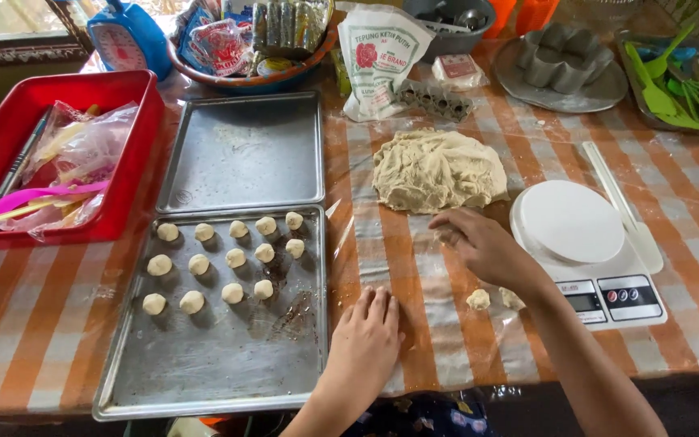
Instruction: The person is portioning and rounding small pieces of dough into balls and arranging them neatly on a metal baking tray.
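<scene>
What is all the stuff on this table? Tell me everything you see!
dough balls: thirteen, pale, on the near tray
near tray: one, grey metal, front left
far tray: one, grey metal, behind the near tray
dough lump: one, pale, table middle
loose dough pieces: two, pale, under the right forearm
kitchen scale: one, white, right
red bin: one, left, holding bags and utensils
flour bag: one, white, back middle
bowl of packets: one, orange, back
metal moulds: grey, back right, number unclear
green utensils: several, far right
left hand: flat on the table, fingers together
right hand: fingers curled beside the dough lump
</scene>
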